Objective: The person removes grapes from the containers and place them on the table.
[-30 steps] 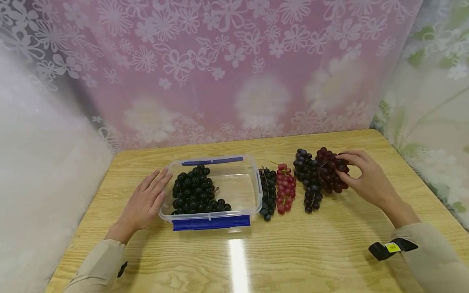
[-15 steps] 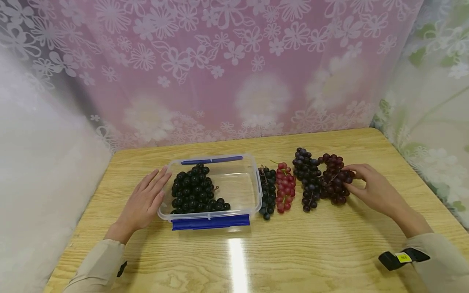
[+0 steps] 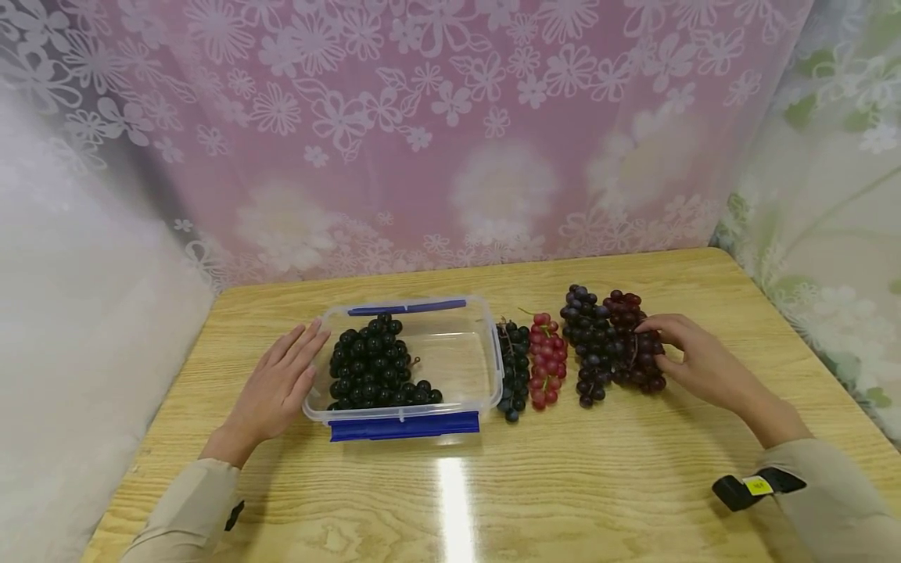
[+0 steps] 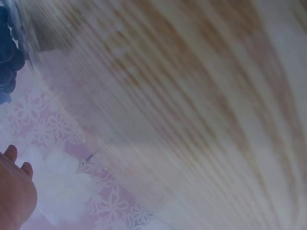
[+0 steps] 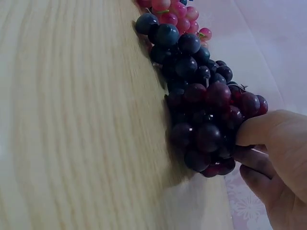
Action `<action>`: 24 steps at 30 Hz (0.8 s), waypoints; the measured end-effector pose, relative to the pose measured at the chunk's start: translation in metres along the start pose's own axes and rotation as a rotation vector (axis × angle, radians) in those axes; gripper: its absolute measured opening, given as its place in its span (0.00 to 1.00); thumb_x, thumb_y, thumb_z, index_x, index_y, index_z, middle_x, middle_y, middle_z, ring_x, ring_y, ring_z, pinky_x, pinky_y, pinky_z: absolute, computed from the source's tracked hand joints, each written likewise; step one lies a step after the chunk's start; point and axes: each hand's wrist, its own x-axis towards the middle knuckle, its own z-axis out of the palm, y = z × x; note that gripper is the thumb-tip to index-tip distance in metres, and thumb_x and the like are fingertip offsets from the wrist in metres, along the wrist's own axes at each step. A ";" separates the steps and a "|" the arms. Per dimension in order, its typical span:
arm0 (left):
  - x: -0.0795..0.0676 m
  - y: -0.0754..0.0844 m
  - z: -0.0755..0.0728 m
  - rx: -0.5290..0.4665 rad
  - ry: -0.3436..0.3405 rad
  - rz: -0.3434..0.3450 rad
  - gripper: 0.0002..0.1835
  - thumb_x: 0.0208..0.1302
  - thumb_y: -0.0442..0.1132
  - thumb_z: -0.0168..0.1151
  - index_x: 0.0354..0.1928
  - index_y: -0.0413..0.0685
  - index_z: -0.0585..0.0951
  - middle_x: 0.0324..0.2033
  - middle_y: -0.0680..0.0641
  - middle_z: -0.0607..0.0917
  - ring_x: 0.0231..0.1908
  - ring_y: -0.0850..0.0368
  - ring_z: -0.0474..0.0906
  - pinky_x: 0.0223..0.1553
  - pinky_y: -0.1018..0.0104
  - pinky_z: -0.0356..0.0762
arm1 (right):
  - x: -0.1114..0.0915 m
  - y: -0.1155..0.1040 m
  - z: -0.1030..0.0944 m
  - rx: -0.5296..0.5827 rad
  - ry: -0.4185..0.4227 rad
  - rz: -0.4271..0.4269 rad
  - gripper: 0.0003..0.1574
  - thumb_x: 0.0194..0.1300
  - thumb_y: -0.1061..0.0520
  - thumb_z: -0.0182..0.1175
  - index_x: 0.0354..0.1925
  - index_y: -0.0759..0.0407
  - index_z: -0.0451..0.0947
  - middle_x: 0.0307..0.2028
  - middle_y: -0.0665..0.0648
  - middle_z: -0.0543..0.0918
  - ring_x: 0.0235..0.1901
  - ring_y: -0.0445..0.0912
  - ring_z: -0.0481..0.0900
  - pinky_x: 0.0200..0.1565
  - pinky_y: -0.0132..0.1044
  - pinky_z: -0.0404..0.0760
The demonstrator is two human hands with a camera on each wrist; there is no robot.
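Note:
My left hand [image 3: 271, 383] lies with straight fingers against the left side of a clear plastic box [image 3: 450, 371] with blue clips. A bunch of black grapes [image 3: 369, 363] fills the box's left part. On the right, my right hand [image 3: 704, 367] pinches the right side of a dark red grape bunch [image 3: 640, 360] between thumb and fingers. The right wrist view shows that bunch [image 5: 208, 136] low on the table, with the thumb [image 5: 264, 127] pressed on its grapes. It sits right against a blue-black grape bunch [image 3: 590, 332].
Between the box and the blue-black bunch lie a pinkish-red grape bunch [image 3: 547, 363] and a slim dark grape bunch [image 3: 515, 371], the latter right beside the box wall. A pink floral curtain [image 3: 450, 156] hangs behind the wooden table [image 3: 366, 500].
My right hand first drew the dark red bunch toward me, then shifted it left, up against the blue-black bunch. The left hand and the box have stayed in place.

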 end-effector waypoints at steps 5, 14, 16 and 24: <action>0.000 0.001 0.000 -0.002 0.002 -0.004 0.33 0.69 0.34 0.51 0.74 0.50 0.56 0.72 0.45 0.55 0.69 0.40 0.50 0.69 0.48 0.43 | 0.005 -0.002 0.002 -0.023 0.002 -0.025 0.30 0.55 0.79 0.59 0.55 0.62 0.72 0.55 0.66 0.70 0.51 0.63 0.73 0.44 0.54 0.76; 0.001 0.003 -0.003 -0.002 0.002 -0.003 0.34 0.68 0.34 0.52 0.74 0.51 0.56 0.72 0.45 0.55 0.70 0.41 0.50 0.68 0.47 0.44 | 0.004 -0.002 0.006 -0.050 0.023 0.038 0.29 0.58 0.76 0.57 0.58 0.64 0.71 0.55 0.68 0.69 0.51 0.65 0.70 0.42 0.59 0.75; 0.000 0.003 -0.004 0.000 0.000 -0.005 0.34 0.68 0.34 0.53 0.74 0.51 0.56 0.72 0.45 0.55 0.70 0.41 0.50 0.69 0.47 0.44 | 0.004 -0.002 0.007 -0.056 0.024 0.036 0.29 0.58 0.76 0.57 0.58 0.65 0.71 0.55 0.68 0.69 0.52 0.64 0.70 0.42 0.59 0.75; 0.000 0.002 -0.005 0.020 -0.017 0.000 0.34 0.69 0.35 0.52 0.75 0.52 0.56 0.72 0.45 0.55 0.70 0.42 0.49 0.69 0.48 0.42 | 0.004 -0.001 0.008 -0.069 0.026 0.014 0.29 0.58 0.76 0.57 0.59 0.66 0.71 0.56 0.70 0.68 0.52 0.65 0.69 0.40 0.58 0.74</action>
